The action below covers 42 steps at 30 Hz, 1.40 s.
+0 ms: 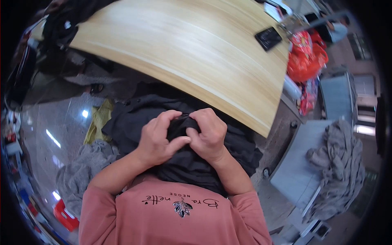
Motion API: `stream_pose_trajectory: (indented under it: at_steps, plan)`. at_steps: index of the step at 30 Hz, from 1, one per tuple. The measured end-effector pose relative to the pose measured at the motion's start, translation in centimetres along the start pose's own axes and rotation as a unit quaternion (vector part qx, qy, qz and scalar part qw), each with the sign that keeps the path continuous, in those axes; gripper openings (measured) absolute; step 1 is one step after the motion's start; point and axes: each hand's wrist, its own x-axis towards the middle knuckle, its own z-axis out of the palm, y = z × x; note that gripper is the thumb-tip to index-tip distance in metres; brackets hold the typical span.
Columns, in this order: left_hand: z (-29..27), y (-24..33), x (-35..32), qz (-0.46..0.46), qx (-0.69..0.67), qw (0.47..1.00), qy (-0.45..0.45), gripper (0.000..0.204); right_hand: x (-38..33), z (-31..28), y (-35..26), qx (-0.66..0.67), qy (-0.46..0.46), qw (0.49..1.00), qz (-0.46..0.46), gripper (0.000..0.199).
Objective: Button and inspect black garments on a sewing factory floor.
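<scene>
Both hands are close together over a pile of dark cloth (139, 116) in front of me, below the table edge. My left hand (157, 136) pinches a fold of black fabric (177, 127) between thumb and fingers. On the other side of that fold, my right hand (209, 134) is closed on the same fabric, its fingertips almost meeting the left ones. The dark cloth spreads out on both sides of my forearms. Whether the fold belongs to a separate garment I cannot tell.
A wood-topped table (183, 45) stands just beyond the cloth, with a black phone-like object (268, 38) near its right end. Red bags (304, 57) are beside it. Grey cloth (339, 163) lies at right, more grey cloth (87, 167) at left. Another person's leg (61, 90) shows at far left.
</scene>
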Motion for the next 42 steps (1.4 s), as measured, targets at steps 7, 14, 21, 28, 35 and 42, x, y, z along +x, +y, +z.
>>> stream_pose_trajectory:
  at_steps: [7,14,21,28,35,42]
  plan:
    - [2.2,7.1,5.4,0.220,-0.016,0.975,-0.003,0.013,-5.9,-5.2,-6.5,0.244,-0.314,0.917,0.027,0.048]
    - [10.5,22.1,-1.7,0.378,-0.378,0.794,-0.290,0.018,-14.6,-12.8,-0.3,-0.433,0.123,0.858,0.246,0.064]
    - [19.5,18.0,-11.9,0.316,-0.321,0.729,-0.516,0.015,-44.6,-17.0,1.0,-0.472,-0.297,0.425,0.712,0.038]
    - [24.9,13.5,-11.0,0.186,-0.159,0.799,-0.549,0.012,-47.1,-16.1,-2.5,-0.304,-0.375,0.495,0.723,0.035]
    - [13.8,11.5,-3.4,0.187,-0.205,0.807,-0.522,0.028,-40.8,-11.8,1.9,-0.088,-0.496,0.629,0.592,0.032]
    - [-2.0,-4.3,3.1,-0.092,0.016,0.995,-0.039,0.011,-18.6,-17.4,-1.2,-0.061,-0.328,0.855,0.397,0.016]
